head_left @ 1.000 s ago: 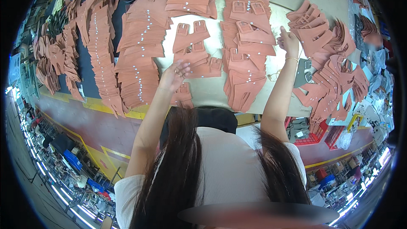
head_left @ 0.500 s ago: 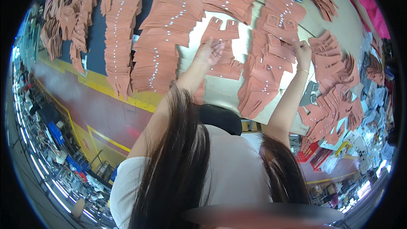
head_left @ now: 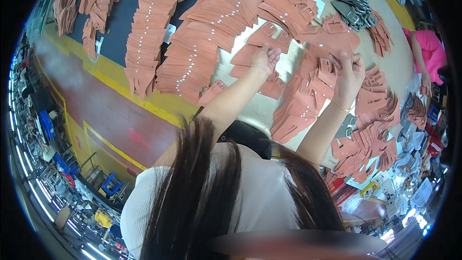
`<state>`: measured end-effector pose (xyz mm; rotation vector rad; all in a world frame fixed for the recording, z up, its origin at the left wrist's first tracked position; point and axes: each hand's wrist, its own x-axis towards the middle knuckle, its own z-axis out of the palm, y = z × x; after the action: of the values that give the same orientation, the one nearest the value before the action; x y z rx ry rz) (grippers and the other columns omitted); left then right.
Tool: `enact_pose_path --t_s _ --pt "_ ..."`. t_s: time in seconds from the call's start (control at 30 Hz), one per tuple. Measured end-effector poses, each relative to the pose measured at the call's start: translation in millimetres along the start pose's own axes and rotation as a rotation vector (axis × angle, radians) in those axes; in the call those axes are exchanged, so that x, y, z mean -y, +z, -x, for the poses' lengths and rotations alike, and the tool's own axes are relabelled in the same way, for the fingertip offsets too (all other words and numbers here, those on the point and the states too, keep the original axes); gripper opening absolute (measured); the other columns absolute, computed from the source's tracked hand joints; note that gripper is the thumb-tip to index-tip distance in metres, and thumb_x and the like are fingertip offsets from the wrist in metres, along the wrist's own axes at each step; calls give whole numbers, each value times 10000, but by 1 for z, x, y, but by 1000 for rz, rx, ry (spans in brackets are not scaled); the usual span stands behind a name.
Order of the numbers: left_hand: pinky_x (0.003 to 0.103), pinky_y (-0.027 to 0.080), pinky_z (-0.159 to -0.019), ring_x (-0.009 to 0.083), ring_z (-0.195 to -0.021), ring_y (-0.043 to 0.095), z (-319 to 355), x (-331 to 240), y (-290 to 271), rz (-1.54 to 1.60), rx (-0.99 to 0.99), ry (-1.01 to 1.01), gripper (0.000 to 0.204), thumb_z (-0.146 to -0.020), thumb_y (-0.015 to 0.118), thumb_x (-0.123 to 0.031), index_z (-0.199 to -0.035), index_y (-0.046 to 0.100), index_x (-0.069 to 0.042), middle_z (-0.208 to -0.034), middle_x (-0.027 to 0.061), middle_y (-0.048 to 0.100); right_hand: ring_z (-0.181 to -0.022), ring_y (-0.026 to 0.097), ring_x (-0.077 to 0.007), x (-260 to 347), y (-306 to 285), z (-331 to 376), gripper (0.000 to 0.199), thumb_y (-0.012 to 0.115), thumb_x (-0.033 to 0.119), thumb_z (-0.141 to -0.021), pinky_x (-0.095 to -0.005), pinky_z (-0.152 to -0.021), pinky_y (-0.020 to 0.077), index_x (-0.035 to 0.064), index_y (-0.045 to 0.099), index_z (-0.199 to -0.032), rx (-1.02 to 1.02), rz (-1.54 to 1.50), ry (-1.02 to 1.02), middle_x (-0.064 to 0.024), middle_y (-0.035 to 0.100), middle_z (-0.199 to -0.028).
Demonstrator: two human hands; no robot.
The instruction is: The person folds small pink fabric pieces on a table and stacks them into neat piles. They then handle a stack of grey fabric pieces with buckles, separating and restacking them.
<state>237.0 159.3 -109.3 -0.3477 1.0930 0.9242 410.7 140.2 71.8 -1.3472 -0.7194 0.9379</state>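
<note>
My right hand (head_left: 350, 77) is closed in a pinch at the near edge of a salmon-coloured leather piece (head_left: 323, 40), above a long overlapping row of similar pieces (head_left: 301, 108). The held piece looks raised at that edge, though the fingertips partly hide the grip. My left hand (head_left: 266, 60) hovers over a few pieces in the middle, fingers loosely curled and apart, with nothing visible in them. Beside it lies a leather piece with square buckle-shaped ends (head_left: 269, 31). Small white marks dot many of the pieces.
Further overlapping rows of leather pieces (head_left: 147, 33) cover the table's left side. Metal buckles on dark straps (head_left: 353, 12) lie at the far right. More cut pieces (head_left: 365, 147) are heaped at the near right. Another person in pink (head_left: 426, 53) is at the right edge.
The view has shifted, so the table appears lower and turned. My right hand has closed on a leather piece's edge; my left hand stays over the middle pieces.
</note>
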Motion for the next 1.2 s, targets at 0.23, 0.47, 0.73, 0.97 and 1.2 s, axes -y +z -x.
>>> enact_pose_path --t_s 0.23,0.47,0.73,0.97,1.2 --pt "309 534 -687 184 -781 621 -3 -20 1 -214 149 116 70 -920 480 -120 -899 515 -63 -847 85 589 -637 494 -59 8 16 18 223 554 21 -878 -323 -697 556 99 415 -722 122 -61 83 18 497 -728" --pt "373 485 -816 200 -875 567 48 -51 -14 -170 475 -48 104 -871 529 -122 -782 519 -70 -888 76 566 -698 579 -98 -12 51 38 198 572 88 -894 -336 -724 555 87 435 -752 156 -246 208 -9 550 -746" --pt "391 430 -866 203 -912 538 88 -58 -40 -15 534 -34 199 -820 536 -105 -1013 509 -72 -1008 75 563 -805 645 -179 -84 71 107 188 538 62 -907 -325 -764 554 95 428 -758 77 -468 580 -53 603 -837" --pt "403 474 -831 193 -994 559 105 -64 -51 -59 394 79 316 -835 551 -51 -1140 471 -70 -1101 102 568 -894 650 -226 -111 65 127 179 529 32 -899 -313 -764 541 100 439 -760 120 -376 628 -94 633 -908" --pt "305 491 -804 153 -965 586 104 -65 -60 -157 316 311 249 -816 576 -19 -1055 506 -32 -1022 83 611 -670 617 -132 -120 67 139 194 569 129 -902 -227 -598 494 91 448 -754 256 -155 681 -94 629 -811"
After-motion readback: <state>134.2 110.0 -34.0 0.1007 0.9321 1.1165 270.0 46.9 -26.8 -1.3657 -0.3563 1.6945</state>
